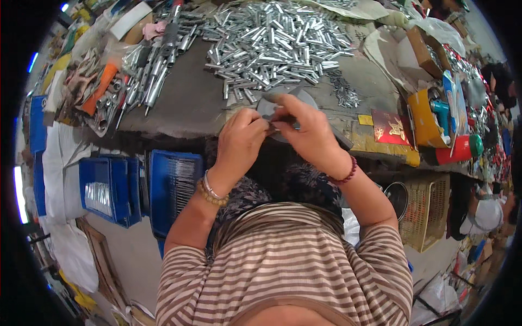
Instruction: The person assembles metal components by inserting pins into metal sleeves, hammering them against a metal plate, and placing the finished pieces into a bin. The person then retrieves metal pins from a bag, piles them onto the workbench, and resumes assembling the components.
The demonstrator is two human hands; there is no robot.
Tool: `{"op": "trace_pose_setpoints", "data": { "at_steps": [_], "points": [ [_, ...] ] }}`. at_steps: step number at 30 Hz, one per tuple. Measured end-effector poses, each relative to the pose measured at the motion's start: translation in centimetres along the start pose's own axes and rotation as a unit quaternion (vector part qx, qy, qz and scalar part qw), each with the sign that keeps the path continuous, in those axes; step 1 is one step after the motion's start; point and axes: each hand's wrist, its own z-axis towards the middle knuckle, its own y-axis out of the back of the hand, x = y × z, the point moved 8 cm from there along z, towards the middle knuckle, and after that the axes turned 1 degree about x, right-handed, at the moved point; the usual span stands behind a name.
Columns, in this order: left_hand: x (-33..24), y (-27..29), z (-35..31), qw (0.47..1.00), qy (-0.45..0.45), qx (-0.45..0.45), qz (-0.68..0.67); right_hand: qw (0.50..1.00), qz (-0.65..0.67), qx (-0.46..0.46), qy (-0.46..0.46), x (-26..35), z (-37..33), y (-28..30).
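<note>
My left hand [239,142] is at the front edge of the workbench, thumb and fingers pinched together. My right hand [311,135] meets it there, its thumb and fingertips bent in toward the left fingertips. Whatever lies between the fingers is too small and covered to make out. Partly hidden behind both hands is a round grey disc-like piece [305,98] on the bench. Beyond it spreads a large heap of short shiny metal tubes [277,46]. A small pile of thin dark metal pins [344,91] lies to the right of the disc.
Long metal tools [157,70] and an orange-handled tool [101,87] lie at left. A red card [390,128], a yellow box [427,117] and a red-green cylinder [459,149] sit at right. Below are blue bins [157,190] with metal rods and a yellow crate [424,212].
</note>
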Motion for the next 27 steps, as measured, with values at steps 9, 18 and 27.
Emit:
{"op": "trace_pose_setpoints", "data": {
  "at_steps": [9, 18, 27],
  "points": [
    [0.0, 0.0, 0.1, 1.0, 0.012, -0.002, -0.026, 0.997, -0.072, -0.002, -0.026, -1.6, -1.1, 0.6],
    [-0.1, -0.4, 0.3, 1.0, -0.007, -0.011, 0.028, 0.98, -0.199, 0.014, 0.03, 0.7, -0.7, 0.1],
    [0.7, -0.6, 0.1, 0.999, 0.027, -0.021, -0.006, 0.961, -0.251, 0.02, 0.117, 2.5, -1.3, -0.9]
  ]
}}
